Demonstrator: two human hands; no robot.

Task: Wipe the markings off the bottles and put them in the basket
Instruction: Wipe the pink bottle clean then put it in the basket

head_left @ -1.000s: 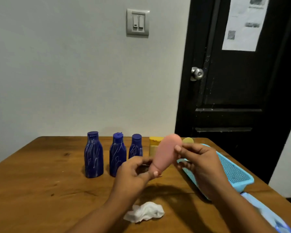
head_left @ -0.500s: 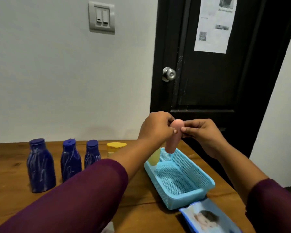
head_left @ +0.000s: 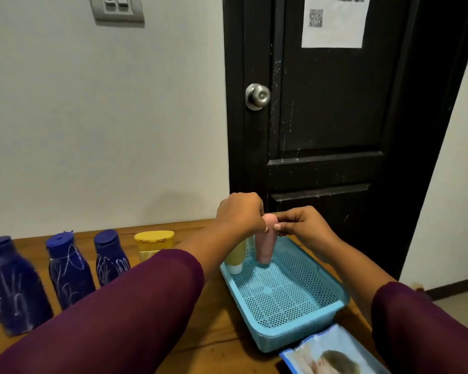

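1. Pink bottle [head_left: 266,244], head view: cap-down inside the basket [head_left: 303,323], at its 12 o'clock end. The left hand [head_left: 239,214] and right hand [head_left: 303,225] pinch its top.
2. Yellow bottle [head_left: 237,256] at its 9 o'clock, already in.
3. Three scribbled blue bottles [head_left: 69,271] at the table's 9 o'clock look unwiped.

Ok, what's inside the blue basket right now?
A yellow bottle stands cap-down in the far left corner of the basket, top hidden by the left arm. The left hand and right hand hold a pink bottle upright beside it; floor contact unclear.
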